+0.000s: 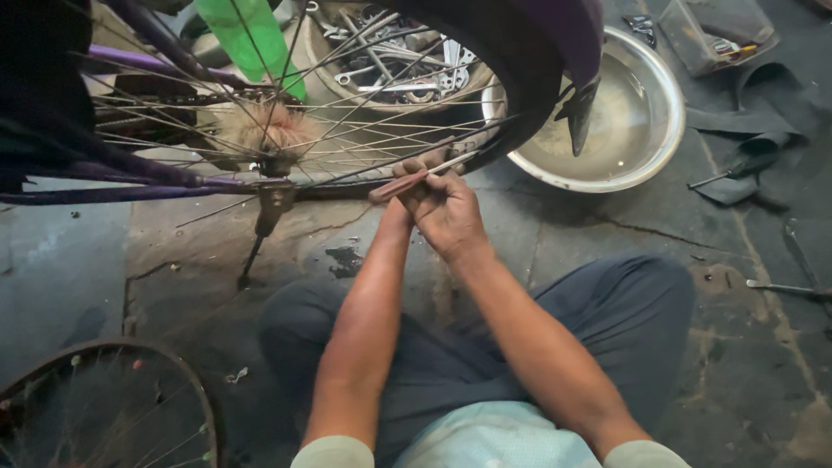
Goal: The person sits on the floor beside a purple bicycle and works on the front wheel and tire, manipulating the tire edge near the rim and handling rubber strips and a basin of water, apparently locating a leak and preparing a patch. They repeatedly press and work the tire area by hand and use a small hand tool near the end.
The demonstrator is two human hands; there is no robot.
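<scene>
**Purple bicycle, tyre half worked**

Purple-framed bicycle wheel [286, 130] stands on the cracked floor [607, 260]. The right hand [446, 212] has its fingers closed round a slim lever [407, 184] at the tyre [520, 95]; the left hand [394, 212] lies hidden behind it, grip unclear. Tyre sits on the rim yet.

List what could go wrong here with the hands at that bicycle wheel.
1. The right hand presses a thin lever tool at the tyre; a slip might drive knuckles into the spokes.
2. The left hand sits just behind the tool and could get jabbed.
3. The water basin stands close beside the wheel and could get knocked.
</scene>
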